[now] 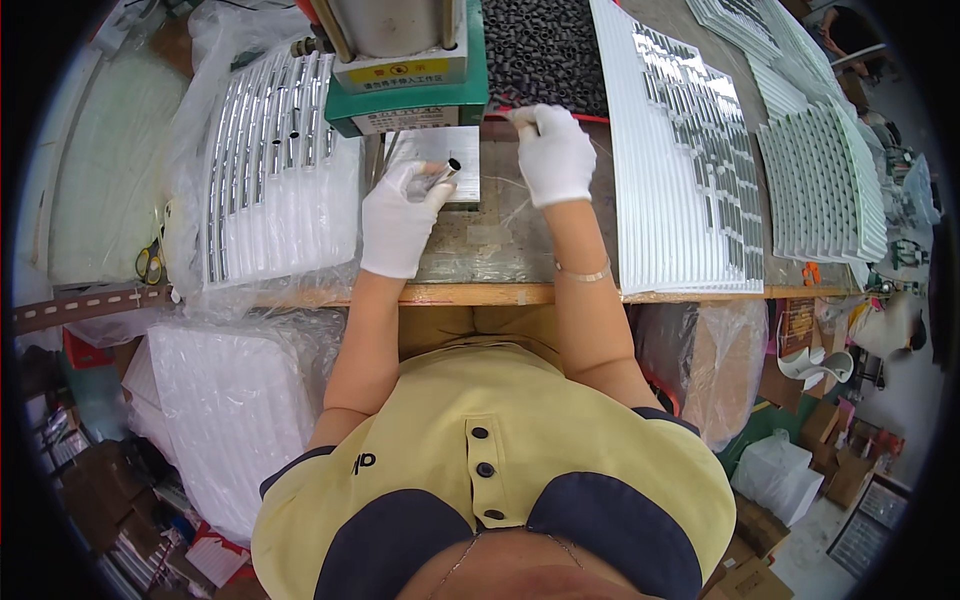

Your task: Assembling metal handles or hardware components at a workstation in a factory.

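below the green press (405, 105): white-gloved left hand (393, 225), closed round a short, shiny metal tube (443, 175), its dark open end tilted up
right hand (558, 160): gloved too, at the near edge of the black pieces (545, 55), kinda bunched up, can't tell if it's pinching one
shiny tubes (705, 130): rows of them in the left white tray (290, 215) and right white tray (650, 220)

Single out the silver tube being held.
The short tube in the left hand, its dark open end showing; the other silver tubes lie on white trays.
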`<state>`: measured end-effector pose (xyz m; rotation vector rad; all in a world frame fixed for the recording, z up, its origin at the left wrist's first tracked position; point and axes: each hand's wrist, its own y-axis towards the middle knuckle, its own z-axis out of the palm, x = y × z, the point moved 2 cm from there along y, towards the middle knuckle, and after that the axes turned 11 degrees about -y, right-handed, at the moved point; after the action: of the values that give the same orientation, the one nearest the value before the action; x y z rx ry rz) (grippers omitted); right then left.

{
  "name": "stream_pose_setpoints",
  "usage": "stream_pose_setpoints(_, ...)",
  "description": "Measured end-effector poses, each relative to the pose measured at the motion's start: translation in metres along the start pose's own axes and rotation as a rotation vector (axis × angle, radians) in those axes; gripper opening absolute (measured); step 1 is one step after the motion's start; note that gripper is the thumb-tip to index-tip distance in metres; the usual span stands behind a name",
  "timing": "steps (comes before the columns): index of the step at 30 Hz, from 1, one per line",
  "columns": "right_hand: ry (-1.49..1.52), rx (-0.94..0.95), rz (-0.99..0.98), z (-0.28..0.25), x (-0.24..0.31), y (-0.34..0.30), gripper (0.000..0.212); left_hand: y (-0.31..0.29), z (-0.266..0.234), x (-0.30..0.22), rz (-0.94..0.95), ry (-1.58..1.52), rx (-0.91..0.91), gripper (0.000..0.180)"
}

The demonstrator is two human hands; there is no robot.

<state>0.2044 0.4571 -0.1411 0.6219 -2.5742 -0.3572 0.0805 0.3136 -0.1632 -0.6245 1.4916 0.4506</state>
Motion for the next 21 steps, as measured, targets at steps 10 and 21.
stream_pose_setpoints(10,-0.088,0.132,-0.309,-0.08,-0.008,-0.048,0.005,-0.008,0.041,-0.003,0.372,0.029,0.194,0.018)
stream_pose_setpoints(21,-0.283,0.057,0.545,-0.138,-0.159,-0.039,0.026,-0.019,0.053,0.019,0.066,-0.162,0.241,0.026)
